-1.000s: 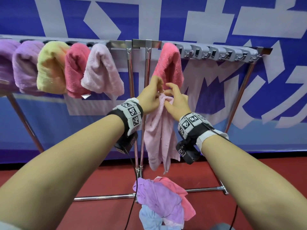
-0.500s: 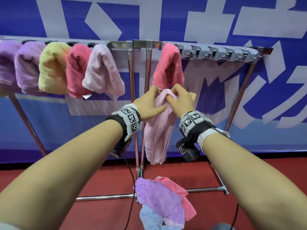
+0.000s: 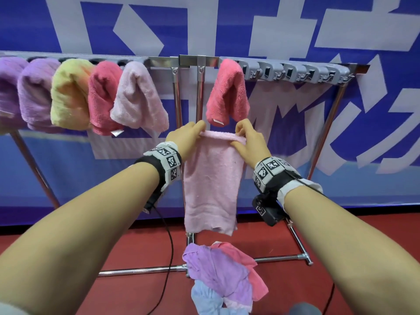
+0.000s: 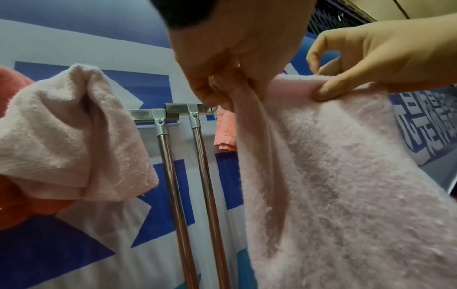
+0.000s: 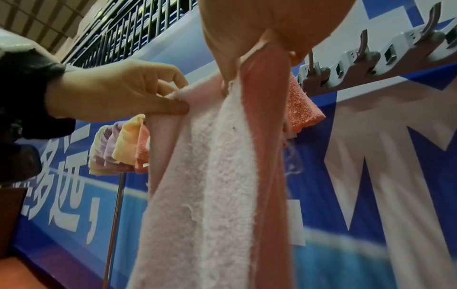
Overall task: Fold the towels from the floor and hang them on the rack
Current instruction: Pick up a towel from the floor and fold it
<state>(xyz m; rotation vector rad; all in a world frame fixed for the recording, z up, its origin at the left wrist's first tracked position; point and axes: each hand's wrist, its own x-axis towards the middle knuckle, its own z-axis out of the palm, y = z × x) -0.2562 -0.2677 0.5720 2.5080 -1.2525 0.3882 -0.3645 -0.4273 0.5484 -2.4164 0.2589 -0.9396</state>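
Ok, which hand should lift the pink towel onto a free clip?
Right hand, probably: it pinches the pink towel nearest the empty clips; the left hand is farther.

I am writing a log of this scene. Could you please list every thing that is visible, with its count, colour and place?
held towel: 1, pale pink, hanging between both hands, below the rack
hung towels: 6; two purple, yellow, two coral pink, pale pink; on the rack
rack: 1, silver metal, before the banner
clips: grey row, rack's right part
floor pile: purple, pink, light blue towels, red floor
banner: 1, blue and white
left hand: pinches top left corner
right hand: pinches top right corner
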